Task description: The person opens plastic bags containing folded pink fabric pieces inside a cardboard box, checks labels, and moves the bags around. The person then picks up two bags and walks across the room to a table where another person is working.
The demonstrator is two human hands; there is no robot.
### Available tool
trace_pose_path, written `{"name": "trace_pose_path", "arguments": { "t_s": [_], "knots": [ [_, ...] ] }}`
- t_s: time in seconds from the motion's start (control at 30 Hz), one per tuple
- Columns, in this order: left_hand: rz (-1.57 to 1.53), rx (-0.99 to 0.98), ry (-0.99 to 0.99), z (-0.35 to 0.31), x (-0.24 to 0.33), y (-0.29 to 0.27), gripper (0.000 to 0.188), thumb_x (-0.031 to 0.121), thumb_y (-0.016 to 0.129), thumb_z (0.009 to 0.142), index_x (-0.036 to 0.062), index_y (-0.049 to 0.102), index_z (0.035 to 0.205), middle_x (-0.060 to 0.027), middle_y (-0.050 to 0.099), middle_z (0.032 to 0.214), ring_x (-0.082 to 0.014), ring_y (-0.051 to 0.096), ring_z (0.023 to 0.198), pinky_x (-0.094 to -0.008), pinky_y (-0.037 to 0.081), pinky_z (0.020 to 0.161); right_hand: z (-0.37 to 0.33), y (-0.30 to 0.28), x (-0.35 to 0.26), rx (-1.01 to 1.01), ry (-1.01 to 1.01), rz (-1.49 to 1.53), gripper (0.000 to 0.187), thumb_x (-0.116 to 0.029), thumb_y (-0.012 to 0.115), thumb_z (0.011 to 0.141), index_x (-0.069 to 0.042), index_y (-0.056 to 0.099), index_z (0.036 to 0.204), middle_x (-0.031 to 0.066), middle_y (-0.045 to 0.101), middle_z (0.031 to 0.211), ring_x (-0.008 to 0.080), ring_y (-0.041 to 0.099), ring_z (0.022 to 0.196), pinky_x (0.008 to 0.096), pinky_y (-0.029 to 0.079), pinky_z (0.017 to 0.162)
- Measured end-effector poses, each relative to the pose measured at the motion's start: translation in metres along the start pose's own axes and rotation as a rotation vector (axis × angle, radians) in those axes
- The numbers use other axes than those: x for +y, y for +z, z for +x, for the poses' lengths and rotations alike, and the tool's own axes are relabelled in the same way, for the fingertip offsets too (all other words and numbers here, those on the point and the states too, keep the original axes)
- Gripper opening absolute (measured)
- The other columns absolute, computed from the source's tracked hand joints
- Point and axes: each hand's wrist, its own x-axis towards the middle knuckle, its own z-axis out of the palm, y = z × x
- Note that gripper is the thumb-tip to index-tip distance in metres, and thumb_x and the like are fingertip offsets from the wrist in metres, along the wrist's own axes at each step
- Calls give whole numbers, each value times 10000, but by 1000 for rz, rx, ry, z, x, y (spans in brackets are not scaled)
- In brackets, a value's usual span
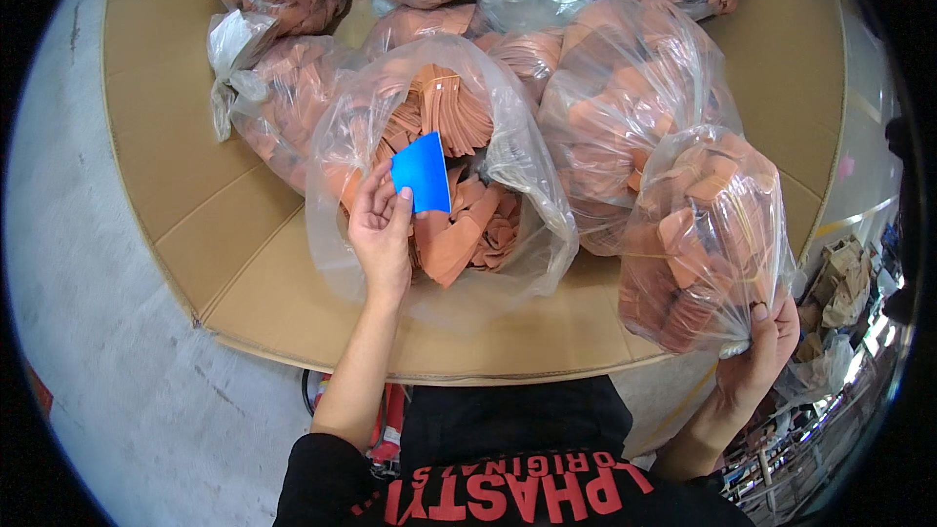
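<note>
"Head view, and what a spread: a huge tan cardboard surface point(283, 312) runs nearly the full width, creased on the left!"

"And loaded along the far side! Look right of centre: a large clear plastic bag point(634, 88), bulging with orange-brown pieces."

"Left of it, the wide-mouthed open clear plastic bag point(542, 220), its rim folded loosely outward. What's inside?"

"Towards the back, a fanned stack of orange-brown flat pieces point(457, 115) with a thin yellow band round it, and nearer us, a loose jumble of orange-brown pieces point(454, 239)."

"Over to the near right: a smaller filled clear plastic bag point(708, 234), sitting in front of the large one. Who has it?"

"The right hand point(766, 337)! Thumb on the plastic at its lower right, grasping the film near the gathered end; some of those fingers are hidden."

"And the left hand point(379, 220)?"

"Pinching, thumb against fingers, a bright blue four-sided sheet point(423, 176)! It's tilted, right over the open bag's mouth, covering part of the pieces. Its material? Can't tell from here."
</note>
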Motion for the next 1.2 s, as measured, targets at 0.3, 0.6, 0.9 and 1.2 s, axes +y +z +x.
{"name": "trace_pose_path", "arguments": {
  "t_s": [0.3, 0.6, 0.9, 1.2],
  "knots": [
    [103, -34, 87, 3, 18, -3, 425, -9, 687, 1030, -42, 560, 1434, -115, 729, 1212, -113, 697, 1043, -264, 619, 825, -5, 20, 7, -60, 28, -48, 197, -161, 688, 1006, 6, 584, 995, 76, 687, 1036, 94, 599, 897, 249, 473, 852],
    [331, -66, 132, 13, 40, -5, 326, 3, 699, 1015, -2, 688, 1341, -94, 773, 1179, -91, 699, 1088, -237, 605, 741, -12, 39, 17, -186, 15, -34, 204, -133, 677, 1028, -48, 553, 890, 3, 611, 919, 60, 507, 823, 219, 377, 763],
    [1231, -5, 397, 43, 26, -22, 530, 66, 696, 953, 18, 591, 1470, -224, 632, 1426, -433, 589, 1296, -490, 452, 1170, -27, 58, 16, -205, 171, -235, 202, -20, 654, 1008, -68, 557, 837, -29, 599, 851, 38, 500, 753, 206, 393, 697],
    [1129, -200, 505, 24, 8, -5, 592, 161, 742, 964, 49, 548, 1512, -211, 576, 1434, -419, 546, 1313, -522, 442, 1125, -22, 55, 11, -232, 209, -37, 252, 25, 655, 982, -74, 521, 794, -28, 599, 836, 43, 533, 775, 209, 410, 719]
  ]
}}
